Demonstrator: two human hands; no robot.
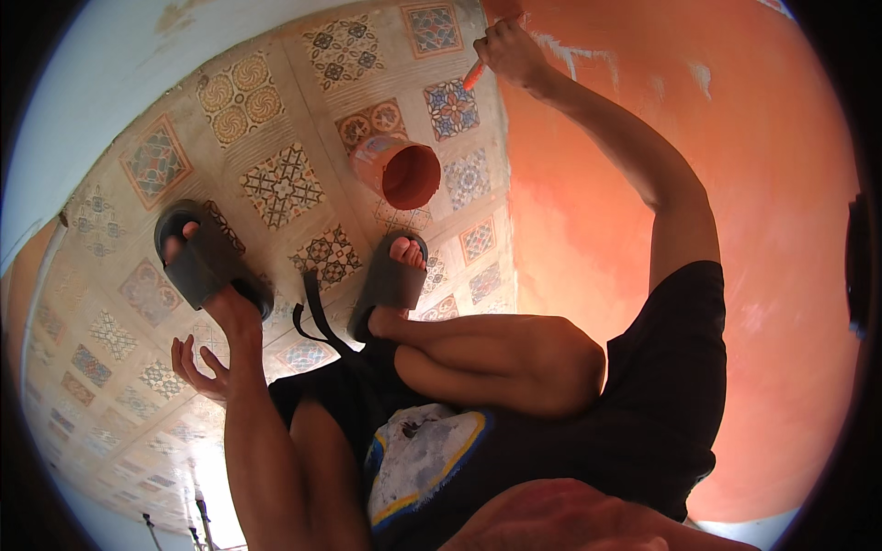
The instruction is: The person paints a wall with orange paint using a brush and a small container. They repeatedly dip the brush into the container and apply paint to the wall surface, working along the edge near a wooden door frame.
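Note:
My right hand point(511, 52) grips a paintbrush by its orange handle point(473, 74), at the end of my outstretched arm. The brush head lies against the orange-painted wall point(606, 193), low by the floor; my fingers partly hide it. White streaks point(572, 52) show through the paint just beside the hand. My left hand point(200, 368) hangs beside my lower leg with fingers apart and nothing in them. Between my feet and the painted wall stands a plastic paint bucket point(411, 173), its inside coated reddish orange.
Patterned tiles cover the floor point(344, 151). My feet in dark slide sandals point(396, 282) are planted near the bucket. Loose black straps point(317, 310) hang between my legs. A pale wall point(138, 62) bounds the floor at upper left. Thin dark-topped legs or poles point(201, 510) show at lower left.

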